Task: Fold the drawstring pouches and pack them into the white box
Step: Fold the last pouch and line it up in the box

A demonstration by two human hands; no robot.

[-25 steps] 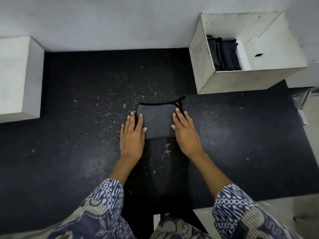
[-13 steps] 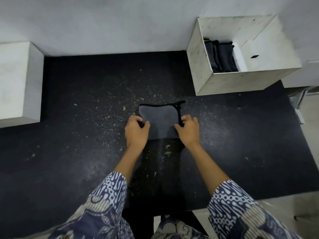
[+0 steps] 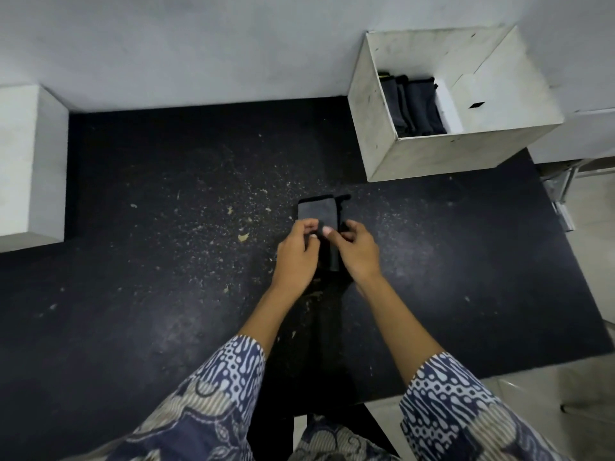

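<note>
A dark grey drawstring pouch point(image 3: 316, 212) with black cord lies folded into a narrow strip on the black mat, just ahead of me. My left hand point(image 3: 298, 252) pinches its left side and my right hand point(image 3: 354, 249) pinches its right side, thumbs on top. The near half of the pouch is hidden between my hands. The white box point(image 3: 442, 158) stands at the back right, open on top, with several folded dark pouches point(image 3: 411, 106) standing upright in its left part.
The black mat point(image 3: 166, 261) is strewn with pale crumbs left of the pouch. A white block point(image 3: 30, 161) stands at the far left. A grey wall runs behind. A pale floor and a metal frame point(image 3: 562, 191) lie beyond the mat's right edge.
Both hands went from lying flat beside the wider pouch to gripping its sides and bringing them together, so the pouch is now about half as wide.
</note>
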